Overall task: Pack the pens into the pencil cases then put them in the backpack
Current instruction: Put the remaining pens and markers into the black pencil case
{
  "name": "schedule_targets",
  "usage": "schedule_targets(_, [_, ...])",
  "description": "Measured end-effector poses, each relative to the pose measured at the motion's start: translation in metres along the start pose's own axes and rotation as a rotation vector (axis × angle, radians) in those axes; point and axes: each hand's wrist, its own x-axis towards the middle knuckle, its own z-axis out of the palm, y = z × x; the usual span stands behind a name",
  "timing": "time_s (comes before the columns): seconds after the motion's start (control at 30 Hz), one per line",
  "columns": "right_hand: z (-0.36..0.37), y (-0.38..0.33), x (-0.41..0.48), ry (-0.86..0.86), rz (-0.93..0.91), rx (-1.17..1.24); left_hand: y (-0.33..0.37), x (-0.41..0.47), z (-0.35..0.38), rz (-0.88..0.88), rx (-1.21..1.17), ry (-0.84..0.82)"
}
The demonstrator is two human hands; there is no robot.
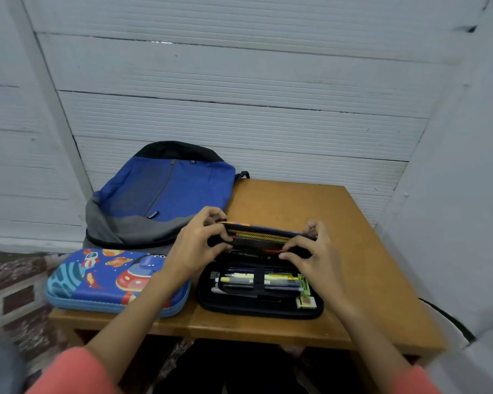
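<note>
left hand (194, 248), right hand (310, 258) both pinching raised lid (258, 236) of open black pencil case (239, 309); backpack (168, 189) tag (153, 215) writing unreadable.

Clock set on table (282, 203), 12 = far edge. Free: bare top 12–3, behind & right of open black case (256, 312); thin strip along near edge at 6. Blocked: backpack (165, 191) fills 10–11, just behind space-print case (103, 282), lying shut at 8–9. Narrow gap btw the cases; left forearm crosses space-print case's right end. Lid (258, 236) stands up at ctr, left hand (194, 251) & right hand (310, 260) pinching its ends, walling tray's 12 side. Wall (239, 81) beyond 12, white panel (453, 194) near 3.
</note>
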Motion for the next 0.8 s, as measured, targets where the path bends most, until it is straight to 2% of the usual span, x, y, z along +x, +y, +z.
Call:
schedule_targets(0.23, [-0.003,-0.001,-0.03,0.069,-0.143,-0.126,0.016,-0.022,-0.009,0.189,0.302,0.008])
schedule_targets(0.33, [-0.005,-0.002,-0.041,0.071,-0.197,-0.166,0.023,-0.037,-0.016,0.209,0.404,-0.092])
schedule_targets(0.47, [-0.008,-0.003,-0.053,0.051,-0.254,-0.186,0.029,-0.052,-0.024,0.229,0.484,-0.216])
schedule_targets(0.67, [-0.016,-0.009,-0.069,-0.026,-0.308,-0.292,0.042,-0.066,-0.028,0.288,0.526,-0.268])
schedule_targets(0.8, [-0.021,-0.016,-0.075,-0.042,-0.32,-0.311,0.046,-0.072,-0.028,0.267,0.545,-0.31])
